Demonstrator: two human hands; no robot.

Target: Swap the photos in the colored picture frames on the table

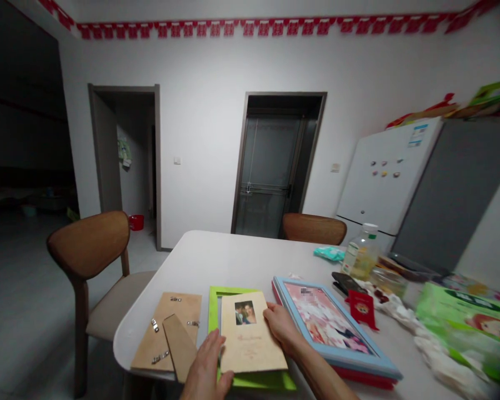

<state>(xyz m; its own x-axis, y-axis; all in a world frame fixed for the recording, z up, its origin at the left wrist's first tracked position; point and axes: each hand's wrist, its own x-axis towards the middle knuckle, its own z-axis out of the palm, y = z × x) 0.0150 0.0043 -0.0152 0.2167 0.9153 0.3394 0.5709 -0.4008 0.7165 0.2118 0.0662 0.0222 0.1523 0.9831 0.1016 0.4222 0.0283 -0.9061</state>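
A tan card (250, 353) with a small photo (245, 313) of two people on it is at the bottom middle of the frame, over a bright green picture frame (214, 303) on the white table (220, 253). The right hand (282, 329) has its fingers closed on the card's right edge. The left hand (206, 364) is at the card's lower left, with its thumb apart from its fingers; I cannot tell if they pinch the card. At the lower left of the frame lies a brown board (156, 333) with metal clips and a stand leg. At the lower right, a blue picture frame (294, 311) with a pink picture inside sits on top of a red one (350, 378). Up and to the right of it stands a clear bottle (361, 253) with a white cap and some yellow drink in it. Just beside the bottle is a clear bowl (394, 282); there is something in it, but I cannot tell what. A red packet (362, 310) lies near the blue frame, and a green pack (450, 308) is at the far right. At the left of the frame, a red bucket (136, 223) stands on the floor by a doorway, and its inside is hidden.
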